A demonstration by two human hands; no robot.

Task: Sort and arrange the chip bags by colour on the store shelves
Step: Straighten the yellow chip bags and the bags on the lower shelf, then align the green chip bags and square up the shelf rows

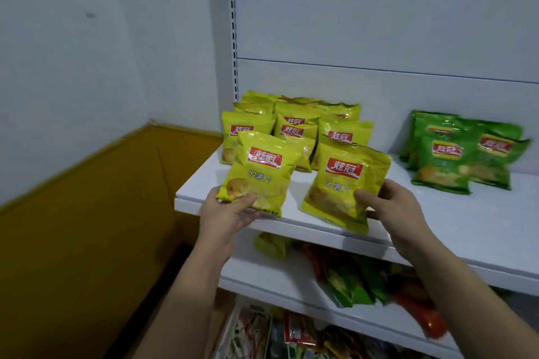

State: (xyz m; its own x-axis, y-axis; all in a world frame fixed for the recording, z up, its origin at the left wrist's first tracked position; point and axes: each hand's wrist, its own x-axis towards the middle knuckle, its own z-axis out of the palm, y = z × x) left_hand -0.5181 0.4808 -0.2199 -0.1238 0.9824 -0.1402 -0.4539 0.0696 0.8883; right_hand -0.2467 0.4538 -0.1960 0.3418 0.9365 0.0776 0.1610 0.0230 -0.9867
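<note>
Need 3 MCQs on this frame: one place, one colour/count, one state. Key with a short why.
1. Next to the yellow chip bag group on the upper shelf, the green chip bags stand: A) to its left B) to its right C) on top of it.
2. The bags in hand are: A) two yellow B) one green C) two red.
3. The left hand: A) open, empty B) grips a bag C) lies flat on the shelf.
Key: B, the green ones sit toward the shelf's right end; A, the left yellow bag and the right yellow bag, held by the right hand; B, thumb and fingers curl round the bag's bottom edge.
</note>
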